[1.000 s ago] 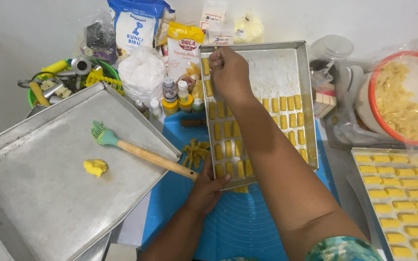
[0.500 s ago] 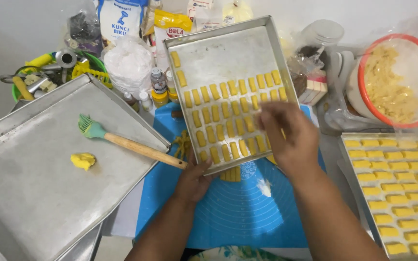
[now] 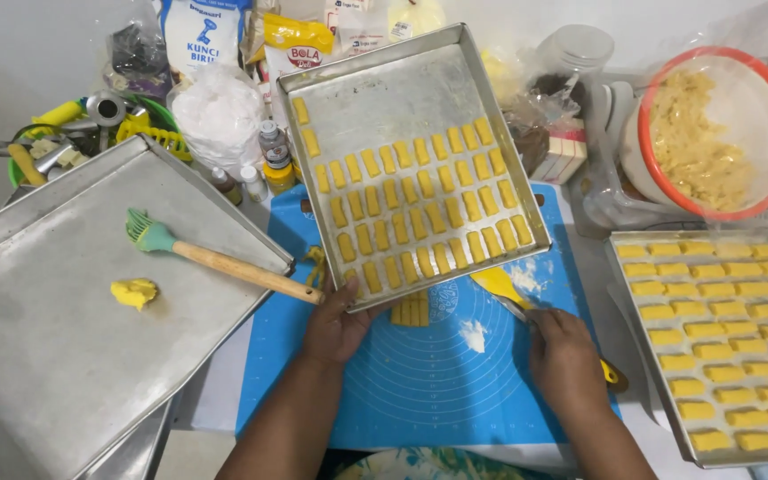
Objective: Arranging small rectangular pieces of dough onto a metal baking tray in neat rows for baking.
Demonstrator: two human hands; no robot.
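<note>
Bare blue mat (image 3: 428, 382) between trays (image 3: 402, 89)

Two bare forearms rise from the bottom edge of the frame, ending in the left hand (image 3: 335, 324) and the right hand (image 3: 564, 357). Neither wrist nor any finger carries jewellery or a watch. At bottom centre shows a patterned garment (image 3: 424, 464) in teal and yellow.

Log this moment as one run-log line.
left hand: grips baking tray edge | right hand: holds yellow scraper | surface: blue mat
</note>
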